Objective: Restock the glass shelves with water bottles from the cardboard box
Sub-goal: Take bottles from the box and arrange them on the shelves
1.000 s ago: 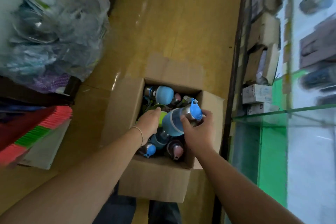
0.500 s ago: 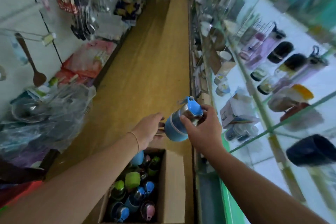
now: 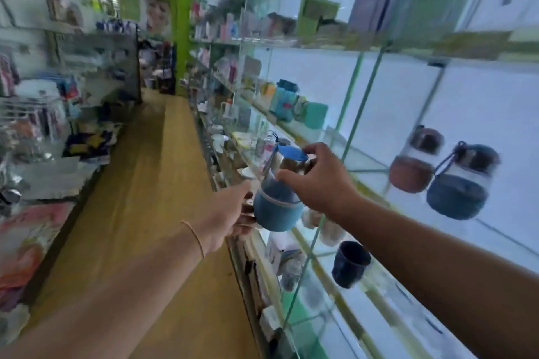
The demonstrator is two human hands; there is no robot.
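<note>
- Right hand (image 3: 318, 181): fingers grasp the neck of the blue water bottle (image 3: 277, 207), just under its blue lid. Left hand (image 3: 224, 218): curled fingers hold the bottle's base.
- Change: a second ago the bottle was inside the cardboard box, now out of view; it is now raised level with the glass shelf (image 3: 367, 166). Transfer is under way, placement not yet done.
- Farther along the shelf stand a red bottle (image 3: 414, 166) and a dark blue bottle (image 3: 458, 189).

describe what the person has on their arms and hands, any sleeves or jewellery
Both forearms are bare, with no sleeves in view and no gloves. The left hand has a thin, light-coloured bracelet round the wrist. The right hand and its wrist show no bracelet, watch or ring in this blurred view.
</note>
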